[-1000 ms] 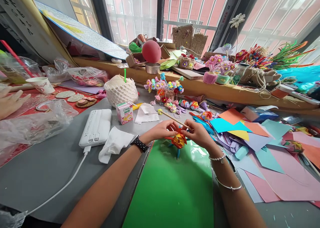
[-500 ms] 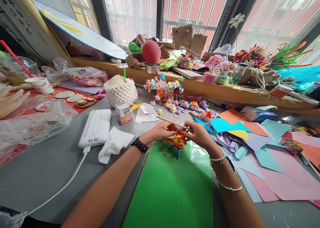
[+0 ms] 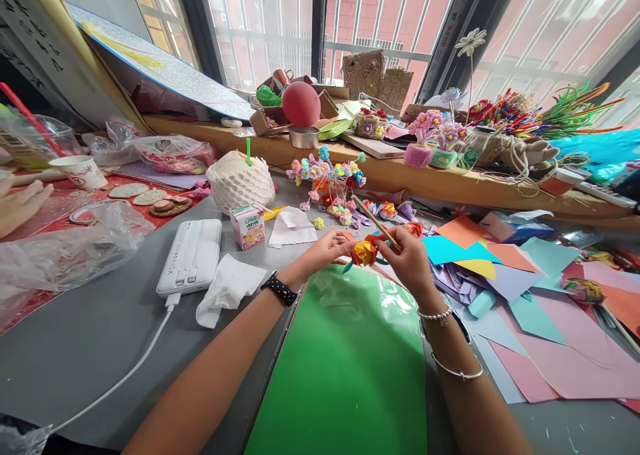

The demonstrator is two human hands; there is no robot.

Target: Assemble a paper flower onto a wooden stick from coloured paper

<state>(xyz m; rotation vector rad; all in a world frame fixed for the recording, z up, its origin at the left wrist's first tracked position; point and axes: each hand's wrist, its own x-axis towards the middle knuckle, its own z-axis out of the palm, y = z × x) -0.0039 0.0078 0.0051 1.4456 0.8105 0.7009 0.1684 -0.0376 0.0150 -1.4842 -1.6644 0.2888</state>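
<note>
The left hand (image 3: pixel 333 247) pinches the left side of an orange-and-yellow paper flower (image 3: pixel 364 253), thumb and fingers nearly together. The right hand (image 3: pixel 410 260) is curled closed around a thin wooden stick (image 3: pixel 377 220), its fingertips meeting the flower's right side; the stick slants up and away to the left. The flower sits between the hands, at the far edge of a green mat (image 3: pixel 345 362). Its folded petals overlap in a rounded head, yellow inside orange, with blue-green pointed strips below; fingers hide part of it.

The glossy mat runs from there toward the person, between the forearms, giving the hands room on the near side. Its left edge borders the grey table (image 3: pixel 100 348). Just beyond the left wrist lie a crumpled tissue (image 3: pixel 230 288) and a white power bank (image 3: pixel 189 255); a small drink carton (image 3: pixel 247 227) and a netted coconut (image 3: pixel 240 182) stand farther back. Coloured paper sheets (image 3: pixel 575 348) crowd the right forearm's outer side, limiting room there. Behind, a wooden ledge (image 3: pixel 500 188) loaded with crafts runs under barred windows. At far left, another person's hand (image 3: pixel 23 205) rests over a red covering (image 3: pixel 60 205).
</note>
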